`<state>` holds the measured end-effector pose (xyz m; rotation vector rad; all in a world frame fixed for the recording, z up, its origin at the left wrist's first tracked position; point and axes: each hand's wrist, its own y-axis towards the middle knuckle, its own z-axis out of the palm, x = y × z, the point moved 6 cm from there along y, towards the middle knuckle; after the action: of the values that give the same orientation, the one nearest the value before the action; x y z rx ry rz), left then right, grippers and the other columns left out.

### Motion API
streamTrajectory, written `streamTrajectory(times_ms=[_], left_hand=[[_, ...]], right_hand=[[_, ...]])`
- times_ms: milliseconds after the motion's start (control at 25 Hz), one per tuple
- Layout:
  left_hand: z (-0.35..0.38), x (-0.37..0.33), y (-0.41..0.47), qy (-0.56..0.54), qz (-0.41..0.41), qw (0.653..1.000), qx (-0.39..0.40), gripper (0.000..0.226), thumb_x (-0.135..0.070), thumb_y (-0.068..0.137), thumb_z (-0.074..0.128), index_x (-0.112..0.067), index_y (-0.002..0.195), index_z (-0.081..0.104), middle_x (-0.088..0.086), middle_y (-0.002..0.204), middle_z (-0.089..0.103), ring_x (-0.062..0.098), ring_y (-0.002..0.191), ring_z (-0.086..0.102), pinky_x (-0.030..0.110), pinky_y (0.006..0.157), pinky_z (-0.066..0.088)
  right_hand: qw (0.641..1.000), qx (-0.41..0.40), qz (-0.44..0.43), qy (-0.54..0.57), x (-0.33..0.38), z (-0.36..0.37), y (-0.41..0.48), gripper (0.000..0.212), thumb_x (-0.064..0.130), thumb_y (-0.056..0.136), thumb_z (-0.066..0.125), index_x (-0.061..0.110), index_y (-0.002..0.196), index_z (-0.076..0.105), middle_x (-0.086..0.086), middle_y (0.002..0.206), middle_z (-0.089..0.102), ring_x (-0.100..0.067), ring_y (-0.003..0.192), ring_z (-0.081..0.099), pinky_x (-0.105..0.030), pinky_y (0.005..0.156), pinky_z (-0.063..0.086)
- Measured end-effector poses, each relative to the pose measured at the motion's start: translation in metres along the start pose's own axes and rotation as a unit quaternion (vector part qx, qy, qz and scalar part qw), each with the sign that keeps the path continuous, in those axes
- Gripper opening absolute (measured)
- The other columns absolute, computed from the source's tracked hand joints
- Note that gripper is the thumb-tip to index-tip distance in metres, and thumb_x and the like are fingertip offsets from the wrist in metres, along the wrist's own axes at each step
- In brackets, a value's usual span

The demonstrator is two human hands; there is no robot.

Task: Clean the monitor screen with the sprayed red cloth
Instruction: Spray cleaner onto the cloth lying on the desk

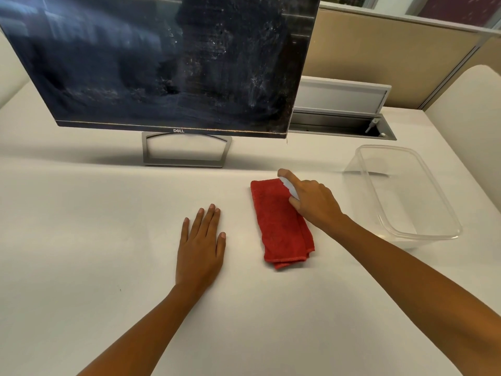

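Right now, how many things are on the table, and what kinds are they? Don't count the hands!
Monitors: 1, the dark, smeary monitor on its stand.
Cloths: 1, the folded red cloth lying flat.
Spray bottles: 1, a small white bottle in the right hand, mostly hidden.
Clear plastic tubs: 1, the tub on the right.
Total: 4

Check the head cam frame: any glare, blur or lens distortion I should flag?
Head view: wide-angle bowing tilts the monitor screen; the screen shows blurred reflections and streaky smears, no hard glare. Lighting is soft and even, with faint shadows under the left hand and red cloth. The right hand is sharp, the clear container low-contrast.
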<state>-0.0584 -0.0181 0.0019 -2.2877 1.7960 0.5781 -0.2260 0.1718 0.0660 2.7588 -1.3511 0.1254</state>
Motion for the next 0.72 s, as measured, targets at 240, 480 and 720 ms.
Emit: streamTrajectory(times_ms=[240,480,720], left_hand=[[0.000,0.000,0.000,0.000,0.000,1.000,0.001,0.058,-0.037,0.096,0.022,-0.021,0.152,0.014,-0.004,0.160,0.015,0.013,0.148,0.006,0.039,0.122,0.001],[0.001,-0.001,0.001,0.002,0.000,1.000,0.001,0.058,-0.038,0.096,0.021,-0.021,0.152,0.013,-0.005,0.160,0.014,0.013,0.148,0.006,0.038,0.122,0.000],[-0.001,-0.001,0.000,0.003,0.000,1.000,-0.001,0.059,-0.039,0.096,0.019,-0.022,0.152,0.013,-0.006,0.160,0.014,0.012,0.148,0.005,0.037,0.122,0.000]], right_hand=[[0.904,-0.206,0.170,0.334,-0.036,-0.009,-0.014,0.059,0.028,0.098,0.057,0.031,0.141,0.016,-0.004,0.078,0.058,-0.013,0.051,0.056,-0.017,0.045,0.048],[0.806,-0.319,0.261,0.426,-0.061,-0.005,-0.015,0.054,0.021,0.099,0.055,0.012,0.142,0.023,0.006,0.127,0.047,-0.003,0.093,0.056,-0.002,0.072,0.045],[0.816,-0.313,0.293,0.389,-0.067,0.009,-0.019,0.056,0.020,0.096,0.060,0.010,0.140,0.028,-0.013,0.144,0.045,-0.032,0.118,0.057,-0.025,0.089,0.045]])
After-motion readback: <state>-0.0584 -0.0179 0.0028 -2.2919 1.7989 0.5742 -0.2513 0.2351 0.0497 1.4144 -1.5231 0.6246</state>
